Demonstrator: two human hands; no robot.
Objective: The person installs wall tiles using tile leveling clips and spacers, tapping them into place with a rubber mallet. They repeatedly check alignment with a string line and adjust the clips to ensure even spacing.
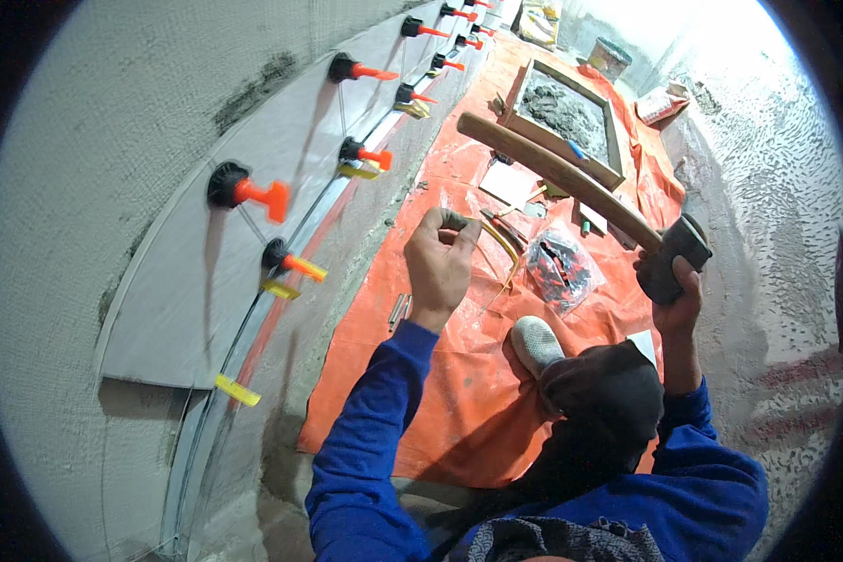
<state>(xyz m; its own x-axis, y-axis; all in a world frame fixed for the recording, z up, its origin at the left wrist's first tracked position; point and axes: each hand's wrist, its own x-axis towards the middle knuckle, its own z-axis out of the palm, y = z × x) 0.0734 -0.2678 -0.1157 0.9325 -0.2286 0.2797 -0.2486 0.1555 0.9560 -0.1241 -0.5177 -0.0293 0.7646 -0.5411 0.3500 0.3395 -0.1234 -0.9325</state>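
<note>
My right hand (pixel 681 304) is closed around the dark head of a mallet (pixel 571 176). Its wooden handle points away to the upper left, across the middle of the view. My left hand (pixel 438 267) is raised between the wall and the floor sheet, thumb and fingers pinched together; whatever they may hold is too small to tell. Just beyond those fingertips lies a tool with curved yellow handles (pixel 504 242). To the left, a pale tile row (pixel 169 300) stands against the wall, fitted with black-and-red levelling clips (pixel 246 190) and yellow wedges (pixel 238 390) along its lower edge.
An orange sheet (pixel 403 375) covers the floor. On it are a clear bag of clips (pixel 562 267), a white tile piece (pixel 509 184) and a wooden-framed trough of grey mortar (pixel 562 112). Farther back stand a bucket (pixel 609 58) and sacks (pixel 663 103). My shoe (pixel 537 345) rests on the sheet.
</note>
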